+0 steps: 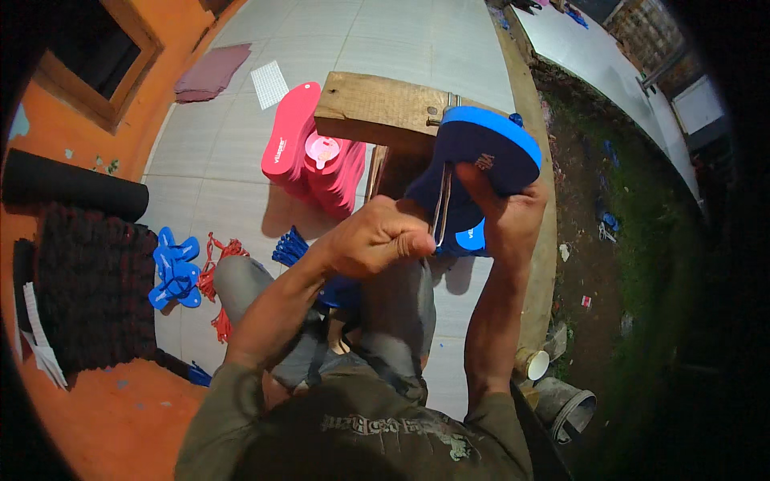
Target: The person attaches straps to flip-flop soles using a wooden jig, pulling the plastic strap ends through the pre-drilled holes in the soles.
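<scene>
Right hand (504,210) grips blue sandal sole (481,152).

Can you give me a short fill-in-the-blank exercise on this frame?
1. The right hand holds a sandal sole that is dark with a ____ rim.
2. The left hand is closed in a fist around a thin ____ tool.
3. The stack of soles on the tiled floor is ____ in colour.
4. The wooden block lies ____ the stack and the held sole.

Missing words: blue; metal; red; between
</scene>
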Action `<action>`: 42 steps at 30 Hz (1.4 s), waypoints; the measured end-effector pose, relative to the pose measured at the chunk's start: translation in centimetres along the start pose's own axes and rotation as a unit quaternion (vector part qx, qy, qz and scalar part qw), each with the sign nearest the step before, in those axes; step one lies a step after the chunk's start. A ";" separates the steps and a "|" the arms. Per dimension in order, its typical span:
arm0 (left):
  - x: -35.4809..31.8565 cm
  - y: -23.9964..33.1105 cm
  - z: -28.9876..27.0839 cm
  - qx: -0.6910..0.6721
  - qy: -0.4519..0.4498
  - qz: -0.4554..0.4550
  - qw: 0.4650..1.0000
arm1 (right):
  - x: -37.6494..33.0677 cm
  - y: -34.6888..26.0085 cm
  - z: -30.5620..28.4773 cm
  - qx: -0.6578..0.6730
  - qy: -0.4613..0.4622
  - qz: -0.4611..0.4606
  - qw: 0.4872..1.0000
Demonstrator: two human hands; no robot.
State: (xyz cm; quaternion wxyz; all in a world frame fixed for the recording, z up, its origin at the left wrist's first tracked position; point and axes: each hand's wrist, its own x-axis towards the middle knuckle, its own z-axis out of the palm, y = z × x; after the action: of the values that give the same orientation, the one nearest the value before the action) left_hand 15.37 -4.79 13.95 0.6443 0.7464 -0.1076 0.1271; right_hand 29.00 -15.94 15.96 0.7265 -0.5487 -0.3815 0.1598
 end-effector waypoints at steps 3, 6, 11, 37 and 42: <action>-0.6 -1.7 0.0 -0.057 0.054 -0.051 0.996 | 0.2 -0.1 -0.2 -0.005 -0.027 0.005 1.000; 0.7 0.1 0.5 0.175 0.181 -0.038 0.967 | -0.6 -0.2 -0.8 -0.008 -0.030 0.006 1.000; 0.9 1.7 3.3 0.139 0.306 0.045 0.941 | -4.4 -1.8 0.5 0.055 -0.007 0.008 0.998; -9.9 -1.9 8.7 0.404 0.363 -0.045 0.838 | -15.6 1.7 3.7 -0.056 0.050 0.097 0.992; -11.2 -1.8 9.5 0.382 0.370 -0.083 0.843 | -16.1 1.4 4.0 -0.022 0.070 0.182 0.981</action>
State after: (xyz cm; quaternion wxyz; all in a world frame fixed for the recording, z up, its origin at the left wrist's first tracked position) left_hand 5.86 -13.94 7.27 0.3087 0.8369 0.2581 0.3712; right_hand 15.72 -23.26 8.95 0.6977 -0.6350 -0.2269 0.2420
